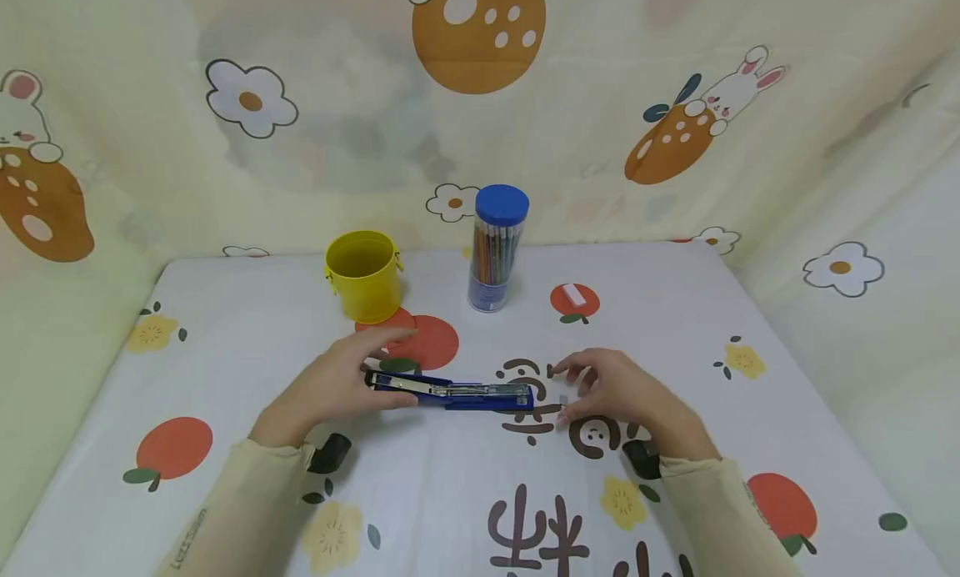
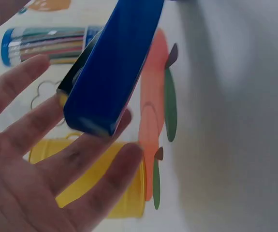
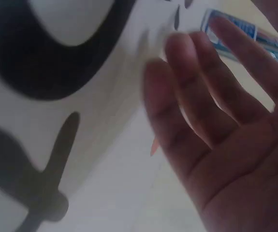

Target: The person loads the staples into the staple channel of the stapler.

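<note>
Left hand [image 1: 333,387]: we count one, gripping the stapler by its left end, thumb on the near side and fingers on the far side.
Yellow bucket [image 1: 365,292]: one, standing behind that hand.
Blue stapler [image 1: 489,404]: one, in the left hand's grip, between the two hands, metal rail showing on top; we judge the step to be holding its works exposed for handling.
Pencil tub [image 1: 489,295]: one, blue-lidded, upright behind the stapler; several pencils inside, too crowded for us to count.
Grey piece [image 1: 564,400]: one, tiny, at the right thumb's tip; we cannot tell what it is.
Eraser [image 1: 573,295]: one, probably, well behind the right fingers.
Right hand [image 1: 618,387]: one, fingers loosely bent, thumb and forefinger apart; the next move, we think, calls for a careful pinch while the left steadies the stapler.
</note>
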The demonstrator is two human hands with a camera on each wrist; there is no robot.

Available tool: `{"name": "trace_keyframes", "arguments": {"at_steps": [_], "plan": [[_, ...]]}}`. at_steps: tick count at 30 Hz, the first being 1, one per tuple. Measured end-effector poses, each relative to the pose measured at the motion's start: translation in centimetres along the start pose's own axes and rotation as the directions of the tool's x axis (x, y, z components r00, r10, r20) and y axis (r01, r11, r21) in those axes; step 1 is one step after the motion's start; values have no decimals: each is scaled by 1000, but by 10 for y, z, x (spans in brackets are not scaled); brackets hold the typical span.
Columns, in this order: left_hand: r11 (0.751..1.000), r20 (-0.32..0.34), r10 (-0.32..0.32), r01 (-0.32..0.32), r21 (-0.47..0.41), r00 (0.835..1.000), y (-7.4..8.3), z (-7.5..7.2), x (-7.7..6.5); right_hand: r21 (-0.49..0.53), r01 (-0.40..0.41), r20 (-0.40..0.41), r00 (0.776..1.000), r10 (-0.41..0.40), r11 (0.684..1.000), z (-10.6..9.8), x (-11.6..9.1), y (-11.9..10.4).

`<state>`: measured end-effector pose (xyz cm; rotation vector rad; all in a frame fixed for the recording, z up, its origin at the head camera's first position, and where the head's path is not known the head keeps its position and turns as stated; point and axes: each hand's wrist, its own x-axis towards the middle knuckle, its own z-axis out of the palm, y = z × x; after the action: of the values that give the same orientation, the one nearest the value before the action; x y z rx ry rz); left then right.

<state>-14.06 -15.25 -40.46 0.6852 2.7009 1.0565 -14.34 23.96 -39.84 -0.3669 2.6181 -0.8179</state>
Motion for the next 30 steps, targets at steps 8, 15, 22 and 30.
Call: {"name": "trace_keyframes", "arguments": {"at_steps": [8,15,22,30], "plan": [[977,31,-5,11,-215,1000,-12,-4,-6,77,-21,1,1000,21,997,7,-2,4],[971,53,-68,78,-225,996,-21,0,-11,112,-11,-32,999,15,994,10,-4,13],[958,51,-15,29,-287,999,-27,4,-16,149,21,-32,999,-17,989,12,-7,22],[960,33,5,4,-279,999,-25,5,-15,142,56,-31,998,-52,988,10,-7,21]]}}
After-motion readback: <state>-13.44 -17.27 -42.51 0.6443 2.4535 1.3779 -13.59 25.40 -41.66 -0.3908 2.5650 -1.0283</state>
